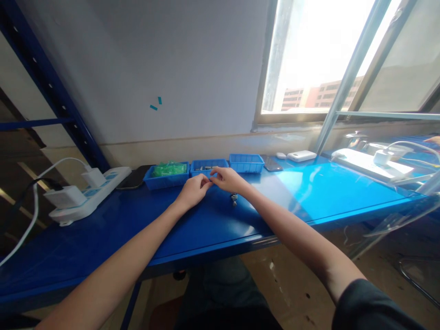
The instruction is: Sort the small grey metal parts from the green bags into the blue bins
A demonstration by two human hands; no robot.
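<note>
My left hand [193, 189] and my right hand [227, 179] meet over the blue table [192, 224], fingertips pinched together. Whatever lies between the fingertips is too small and too covered to name. Just below my right hand, small metal parts [234, 199] lie on the table top. Directly behind the hands stands a blue bin [209, 162] with small metallic pieces inside, partly hidden by my fingers. To its left, another blue bin [167, 182] holds a crumpled green plastic material [170, 169]. A third blue bin [246, 163] is to the right, behind my right wrist.
At the left sits a white power strip [92, 195] with plugged chargers, beside a dark phone [135, 178]. Another phone [272, 163] and a white box-like device [301, 156] lie right of the bins. Further right are a second power strip [373, 165] and a metal post [350, 78].
</note>
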